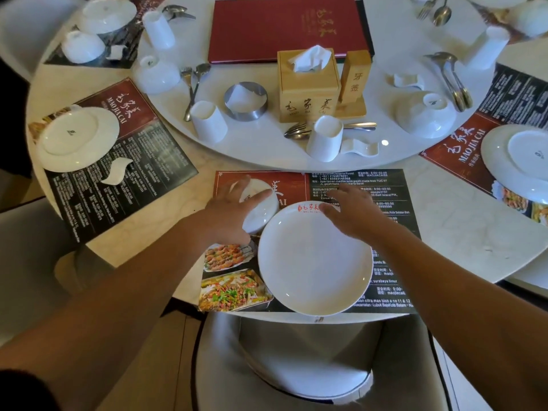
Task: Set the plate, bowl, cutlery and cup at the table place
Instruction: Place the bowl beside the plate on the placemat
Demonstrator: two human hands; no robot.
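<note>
We find bare counter (462,221) open to the right of the placemat (394,185). Between the plate (314,262) and the turntable (267,155) rim runs a strip of mat, its left part taken by the bowl (262,218) under our left grip (234,210). On the turntable's near edge a cup (324,137), a ceramic spoon (360,148) and a fork and spoon (296,132) crowd together, with the tissue box (308,87) just behind.

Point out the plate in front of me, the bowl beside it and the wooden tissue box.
plate (314,262): head view, centre of its bare well.
bowl (262,216): head view, white side wall nearest the plate.
tissue box (308,93): head view, wooden front face.
</note>
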